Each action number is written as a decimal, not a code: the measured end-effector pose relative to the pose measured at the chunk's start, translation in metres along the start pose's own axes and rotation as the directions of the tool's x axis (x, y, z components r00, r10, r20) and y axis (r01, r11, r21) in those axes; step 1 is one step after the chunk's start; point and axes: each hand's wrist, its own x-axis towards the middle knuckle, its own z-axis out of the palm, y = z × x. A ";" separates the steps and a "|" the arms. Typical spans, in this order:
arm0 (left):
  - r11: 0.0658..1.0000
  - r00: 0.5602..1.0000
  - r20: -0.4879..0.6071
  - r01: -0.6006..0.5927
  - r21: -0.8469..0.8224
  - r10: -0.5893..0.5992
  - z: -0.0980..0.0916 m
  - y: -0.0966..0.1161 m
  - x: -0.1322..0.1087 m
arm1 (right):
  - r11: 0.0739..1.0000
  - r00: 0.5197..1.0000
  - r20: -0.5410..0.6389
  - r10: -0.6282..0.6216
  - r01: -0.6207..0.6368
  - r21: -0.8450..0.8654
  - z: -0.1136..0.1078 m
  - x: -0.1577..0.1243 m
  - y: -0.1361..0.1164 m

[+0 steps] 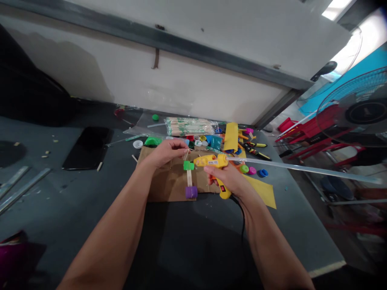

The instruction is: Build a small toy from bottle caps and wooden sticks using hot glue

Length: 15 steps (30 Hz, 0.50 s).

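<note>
My right hand (230,178) is closed around a yellow hot glue gun (211,162) whose nozzle points left toward a green bottle cap (188,165). A long clear glue stick (302,168) juts out of its back to the right. My left hand (167,152) pinches the top of a thin wooden stick (189,177) that carries the green cap and a purple bottle cap (191,192) lower down. All this sits over a piece of brown cardboard (165,181) on the dark table.
A bag of wooden sticks (189,126), several coloured caps (256,171), yellow paper (231,136) and cutters lie behind the cardboard. A black phone (87,147) rests at left, metal strips (18,187) further left. Red chairs and a fan (359,108) stand beyond the table's right edge.
</note>
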 end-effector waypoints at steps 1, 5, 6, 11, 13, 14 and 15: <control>1.000 1.000 -0.011 -0.003 0.025 0.003 0.002 0.000 0.001 | 1.000 1.000 -0.008 -0.014 0.014 0.017 -0.001 0.000 0.000; 0.995 0.999 -0.052 0.003 0.101 0.002 0.008 0.000 0.002 | 0.996 0.999 -0.041 -0.029 0.032 0.079 -0.004 0.001 0.002; 0.995 0.998 -0.058 0.002 0.101 0.004 0.009 0.000 0.002 | 0.995 0.998 -0.045 -0.035 0.039 0.090 -0.005 0.002 0.003; 1.000 0.994 -0.105 0.005 -0.020 -0.007 0.003 0.002 -0.002 | 0.992 0.998 -0.007 -0.061 0.062 0.107 -0.007 0.000 0.006; 0.997 0.993 -0.115 0.022 -0.069 -0.030 0.000 0.001 -0.003 | 0.987 0.999 -0.001 -0.051 0.051 0.150 -0.007 -0.002 0.009; 0.996 0.993 -0.115 0.031 -0.083 -0.040 -0.001 0.001 -0.003 | 0.982 0.999 -0.006 -0.042 0.042 0.187 -0.006 -0.003 0.013; 0.995 0.992 -0.114 0.037 -0.092 -0.048 -0.002 0.001 -0.003 | 0.972 1.000 -0.007 -0.025 0.025 0.233 -0.005 -0.004 0.017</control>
